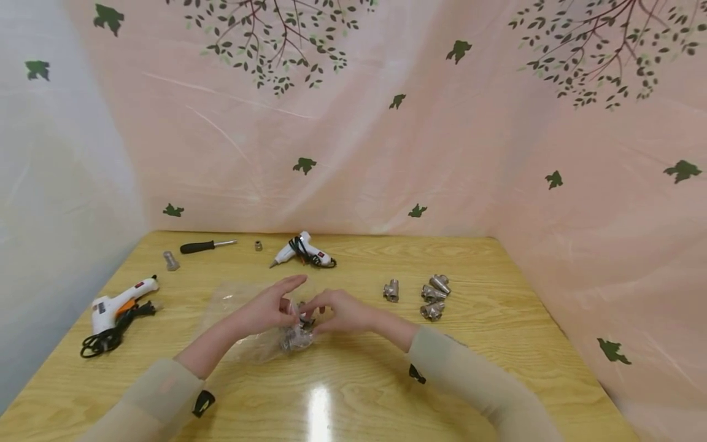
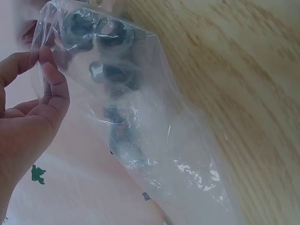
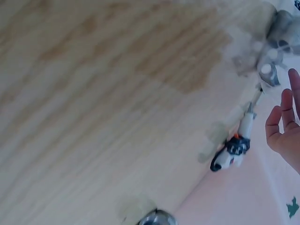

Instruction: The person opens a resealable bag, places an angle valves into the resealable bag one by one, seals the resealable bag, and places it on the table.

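A clear plastic bag (image 1: 259,347) lies on the table between the hands, with several metal pipe fittings (image 2: 115,75) showing through it. My left hand (image 1: 262,312) pinches the bag's edge between thumb and finger, seen close in the left wrist view. From the other side, my right hand (image 1: 347,312) reaches to the bag's mouth, its fingers spread beside the fittings. In the right wrist view those fingers (image 3: 287,110) look loosely extended, and nothing shows held in them. The thumb is out of sight there.
Several tee fittings (image 1: 433,294) stand grouped on the right, with a single tee fitting (image 1: 391,290) beside them. One glue gun (image 1: 302,250) lies at the back, another glue gun (image 1: 118,307) at left. Behind are a screwdriver (image 1: 207,246), a bolt (image 1: 170,261) and a small nut (image 1: 258,245).
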A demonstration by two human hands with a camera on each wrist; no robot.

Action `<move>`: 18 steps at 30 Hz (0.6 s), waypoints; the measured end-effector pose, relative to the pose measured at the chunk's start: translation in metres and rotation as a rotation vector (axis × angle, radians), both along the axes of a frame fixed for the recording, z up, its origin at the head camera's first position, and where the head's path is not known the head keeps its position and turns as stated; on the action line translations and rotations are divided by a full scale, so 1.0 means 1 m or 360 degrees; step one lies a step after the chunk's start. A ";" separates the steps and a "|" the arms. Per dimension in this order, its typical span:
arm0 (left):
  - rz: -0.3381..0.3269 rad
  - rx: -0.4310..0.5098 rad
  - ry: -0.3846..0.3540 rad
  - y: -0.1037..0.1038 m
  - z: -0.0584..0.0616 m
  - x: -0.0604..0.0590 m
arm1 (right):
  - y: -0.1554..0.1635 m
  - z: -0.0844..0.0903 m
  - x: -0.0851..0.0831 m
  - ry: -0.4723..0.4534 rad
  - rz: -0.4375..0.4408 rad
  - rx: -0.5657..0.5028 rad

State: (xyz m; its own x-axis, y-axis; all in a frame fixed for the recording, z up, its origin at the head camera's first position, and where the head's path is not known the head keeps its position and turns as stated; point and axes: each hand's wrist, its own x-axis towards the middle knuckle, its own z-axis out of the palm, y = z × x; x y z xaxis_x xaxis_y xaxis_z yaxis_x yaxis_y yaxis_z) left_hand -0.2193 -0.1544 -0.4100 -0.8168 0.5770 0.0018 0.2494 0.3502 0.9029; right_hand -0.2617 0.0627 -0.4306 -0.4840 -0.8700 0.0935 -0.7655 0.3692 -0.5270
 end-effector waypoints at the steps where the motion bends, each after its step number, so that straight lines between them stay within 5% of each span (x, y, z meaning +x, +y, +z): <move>1: 0.0005 -0.0010 0.0001 0.000 0.000 0.000 | 0.003 0.002 -0.001 -0.0002 0.0004 -0.0013; 18: 0.0042 -0.0089 0.0003 0.000 -0.007 0.002 | 0.085 0.030 -0.012 -0.0026 -0.0177 -0.0070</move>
